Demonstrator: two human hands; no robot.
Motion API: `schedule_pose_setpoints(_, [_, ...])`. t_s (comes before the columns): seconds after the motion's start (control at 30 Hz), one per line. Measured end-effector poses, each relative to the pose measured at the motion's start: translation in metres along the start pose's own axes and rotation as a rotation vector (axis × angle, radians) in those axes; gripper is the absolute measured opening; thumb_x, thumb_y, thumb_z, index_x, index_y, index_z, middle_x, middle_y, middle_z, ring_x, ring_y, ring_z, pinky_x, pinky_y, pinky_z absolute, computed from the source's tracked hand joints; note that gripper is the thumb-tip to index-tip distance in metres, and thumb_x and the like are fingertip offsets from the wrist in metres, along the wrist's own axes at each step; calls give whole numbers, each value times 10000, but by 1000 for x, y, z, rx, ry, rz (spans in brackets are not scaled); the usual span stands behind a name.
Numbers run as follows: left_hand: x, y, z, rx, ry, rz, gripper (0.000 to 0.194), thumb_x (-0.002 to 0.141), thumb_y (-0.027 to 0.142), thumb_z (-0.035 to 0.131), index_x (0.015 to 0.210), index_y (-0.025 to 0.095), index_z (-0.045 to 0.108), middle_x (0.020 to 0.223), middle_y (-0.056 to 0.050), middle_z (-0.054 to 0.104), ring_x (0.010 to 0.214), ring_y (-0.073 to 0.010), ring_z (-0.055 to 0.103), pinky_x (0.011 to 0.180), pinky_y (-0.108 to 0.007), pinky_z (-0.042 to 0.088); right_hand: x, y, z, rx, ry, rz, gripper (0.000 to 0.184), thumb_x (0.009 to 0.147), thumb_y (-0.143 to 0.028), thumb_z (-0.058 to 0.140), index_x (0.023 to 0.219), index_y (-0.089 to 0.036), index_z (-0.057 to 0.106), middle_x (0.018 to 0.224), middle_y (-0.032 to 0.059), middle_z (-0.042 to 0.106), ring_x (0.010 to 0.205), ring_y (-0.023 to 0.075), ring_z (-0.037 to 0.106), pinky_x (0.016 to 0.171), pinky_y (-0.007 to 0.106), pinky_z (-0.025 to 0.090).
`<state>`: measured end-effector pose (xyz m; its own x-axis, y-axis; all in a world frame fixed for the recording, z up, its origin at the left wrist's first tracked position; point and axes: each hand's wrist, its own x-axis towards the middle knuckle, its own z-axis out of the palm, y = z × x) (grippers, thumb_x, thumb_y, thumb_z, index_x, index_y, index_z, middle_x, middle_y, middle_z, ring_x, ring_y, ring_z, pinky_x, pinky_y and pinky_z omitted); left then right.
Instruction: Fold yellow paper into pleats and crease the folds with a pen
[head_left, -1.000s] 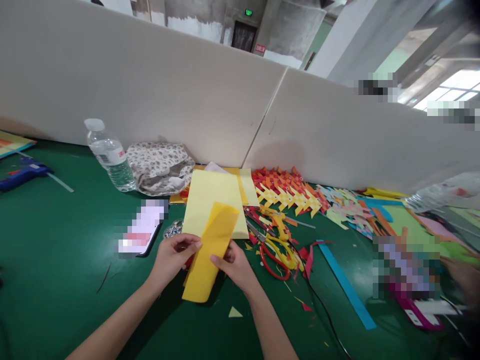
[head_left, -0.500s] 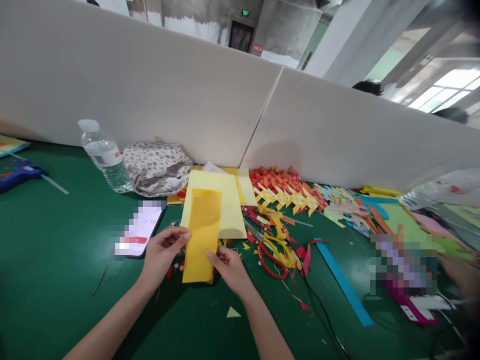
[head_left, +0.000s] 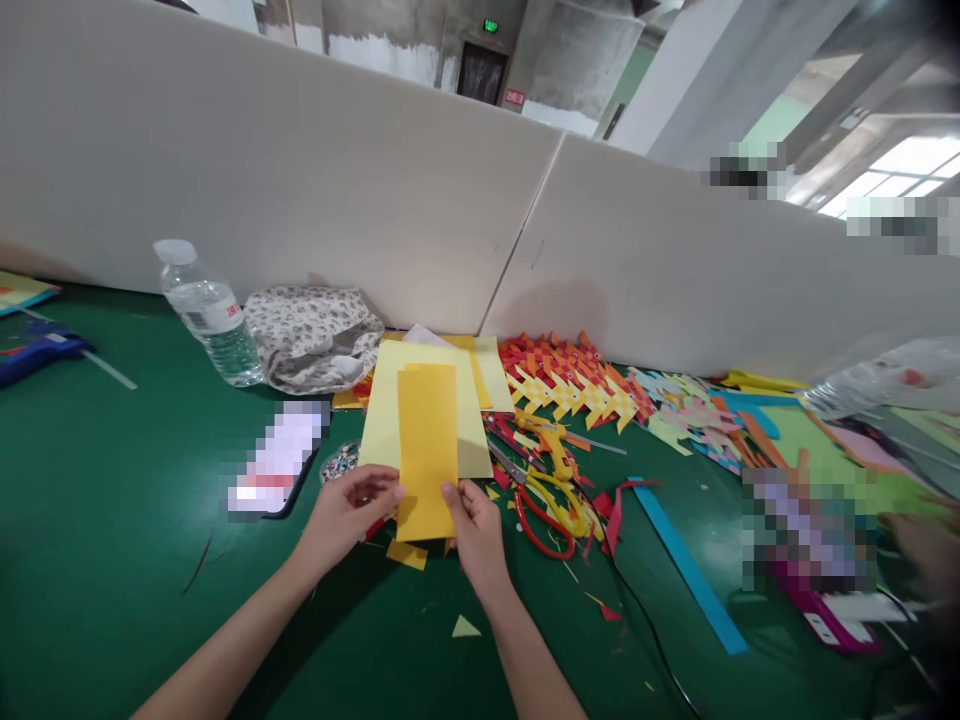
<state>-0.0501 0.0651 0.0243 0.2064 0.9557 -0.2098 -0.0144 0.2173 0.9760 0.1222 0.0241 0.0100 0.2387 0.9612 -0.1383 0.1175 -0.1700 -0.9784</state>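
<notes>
Blue plastic glue gun (head_left: 45,352), clear plastic water bottle with a white cap (head_left: 216,318) and crumpled white cloth bundle with a small dark print (head_left: 311,335) are carried by the glossy dark-green tabletop (head_left: 112,560), left of centre and beyond. A slim rectangular smartphone (head_left: 279,458) is laid nearer. Right of centre, metal scissors with a red handle loop (head_left: 520,480) and a yellow plastic glue gun (head_left: 556,450) are surrounded by paper scraps; beside them a long flat blue paper strip (head_left: 688,568) is laid.

There were two hands (head_left: 351,508) of the person, two plastic bottles (head_left: 217,325), one patterned cloth (head_left: 319,335), one blue glue gun (head_left: 46,354), one yellow glue gun (head_left: 556,448) and one long blue strip (head_left: 686,565), while the layers of yellow paper (head_left: 427,445) were not surely countable.
</notes>
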Motion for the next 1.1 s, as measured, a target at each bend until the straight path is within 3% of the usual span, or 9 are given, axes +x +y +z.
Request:
schedule_pose_setpoints(0.17, [-1, -4, 6, 0, -105, -88, 365, 555, 405, 797, 789, 144, 697, 629, -17, 685, 557, -138, 622, 536, -230, 503, 0, 0, 0, 16, 48, 18, 418, 794, -586, 544, 647, -211, 431, 506, -74, 352, 411, 87, 349, 325, 186, 312])
schedule_pose_setpoints(0.37, [-2, 0, 6, -25, -84, -156, 370, 549, 379, 806, 825, 157, 700, 621, 5, 686, 494, -94, 566, 458, -184, 447, 2, 2, 2, 28, 28, 29, 394, 823, -562, 518, 674, -204, 450, 530, -63, 380, 421, 86, 365, 327, 180, 300])
schedule_pose_setpoints(0.67, [-1, -2, 6, -49, -111, -190, 360, 566, 392, 800, 836, 164, 735, 629, -4, 701, 543, -114, 602, 512, -197, 484, 2, 1, 1, -10, 16, 26, 388, 840, -567, 482, 708, -204, 457, 541, -59, 392, 431, 90, 360, 356, 191, 298])
schedule_pose_setpoints(0.87, [0, -2, 3, -67, -94, -183, 408, 565, 399, 806, 885, 156, 731, 755, -35, 743, 665, -139, 658, 618, -208, 516, 1, 3, 0, -104, -39, -21, 506, 845, -543, 490, 514, -208, 304, 454, -62, 292, 426, 86, 302, 404, 219, 220])
schedule_pose_setpoints(1.1, [0, -3, 5, -84, -39, -156, 434, 529, 419, 820, 848, 139, 729, 761, -55, 749, 662, -169, 674, 633, -247, 540, 0, 4, 0, -156, -31, -96, 528, 861, -562, 443, 517, -212, 249, 474, -69, 241, 449, 77, 240, 436, 234, 173])
